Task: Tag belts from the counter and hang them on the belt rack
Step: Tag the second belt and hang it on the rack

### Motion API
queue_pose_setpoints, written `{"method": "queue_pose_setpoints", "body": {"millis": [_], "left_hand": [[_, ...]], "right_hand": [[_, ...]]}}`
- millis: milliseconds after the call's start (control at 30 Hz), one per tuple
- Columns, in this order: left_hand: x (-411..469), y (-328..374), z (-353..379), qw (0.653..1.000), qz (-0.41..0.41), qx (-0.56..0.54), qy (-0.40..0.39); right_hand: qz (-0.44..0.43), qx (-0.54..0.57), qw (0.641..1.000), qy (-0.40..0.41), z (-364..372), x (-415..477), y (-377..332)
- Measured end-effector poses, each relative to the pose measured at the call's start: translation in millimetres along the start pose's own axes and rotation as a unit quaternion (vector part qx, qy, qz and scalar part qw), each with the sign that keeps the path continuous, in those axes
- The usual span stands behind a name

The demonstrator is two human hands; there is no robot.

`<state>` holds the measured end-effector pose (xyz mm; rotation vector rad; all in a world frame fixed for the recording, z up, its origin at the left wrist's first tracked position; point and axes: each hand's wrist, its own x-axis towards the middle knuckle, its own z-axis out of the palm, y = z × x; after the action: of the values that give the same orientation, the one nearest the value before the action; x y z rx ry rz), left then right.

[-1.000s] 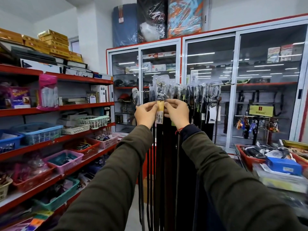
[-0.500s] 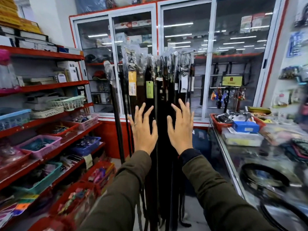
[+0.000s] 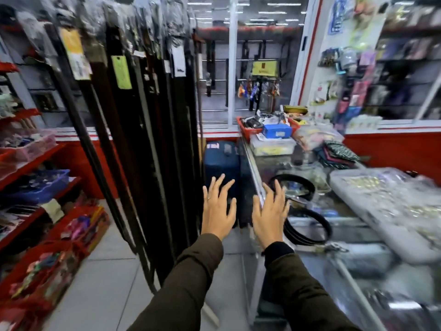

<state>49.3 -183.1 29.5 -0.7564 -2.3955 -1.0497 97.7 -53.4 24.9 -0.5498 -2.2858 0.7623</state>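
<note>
Left hand and right hand are hovering empty, fingers spread apart, between hanging belts and coiled belt on the counter.

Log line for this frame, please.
left hand: open, empty | right hand: open, empty | coiled belts: on glass counter | belt rack: full, at left

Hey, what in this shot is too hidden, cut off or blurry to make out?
All in the head view:
- Rack: its top is cut off by the frame edge, so the belts' hooks are unseen.
- Yellow tag and green tag: print is blurred, unreadable.
- Coiled belts on the counter: motion blur; tagged or not, unclear.
- Counter's right end: smeared by blur.
</note>
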Motion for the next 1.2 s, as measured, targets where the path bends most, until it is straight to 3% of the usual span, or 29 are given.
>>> {"method": "queue_pose_setpoints", "body": {"millis": [133,300,400,533,667,767,867,1000,1100,1200], "left_hand": [[-7,24,48,0.991,0.018,-0.04,-0.126],[-9,65,99,0.953,0.061,-0.062,-0.289],[-13,92,127,0.918,0.094,-0.009,-0.384],[-11,118,149,0.875,0.145,0.105,-0.449],[-9,129,158,0.874,0.149,0.169,-0.432],[-11,131,159,0.889,0.12,0.139,-0.419],[-17,127,154,0.921,0.091,0.06,-0.373],[-14,117,139,0.96,0.022,-0.087,-0.267],[-10,107,118,0.958,-0.056,-0.205,-0.191],[-8,94,97,0.951,-0.107,-0.268,-0.112]], "right_hand": [[0.114,-0.023,0.992,0.048,-30,-16,54],[0.3,-0.056,0.949,0.077,-64,-28,98],[0.413,-0.012,0.91,0.031,-76,-32,122],[0.432,0.002,0.901,-0.044,-82,-31,139],[0.421,0.036,0.904,-0.067,-88,-25,140],[0.409,0.065,0.909,-0.055,-90,-28,144],[0.375,0.164,0.913,0.002,-85,-32,142],[0.318,0.309,0.891,0.097,-83,-30,122],[0.287,0.389,0.871,0.088,-79,-18,103],[0.228,0.379,0.896,0.041,-72,-3,77]]}}
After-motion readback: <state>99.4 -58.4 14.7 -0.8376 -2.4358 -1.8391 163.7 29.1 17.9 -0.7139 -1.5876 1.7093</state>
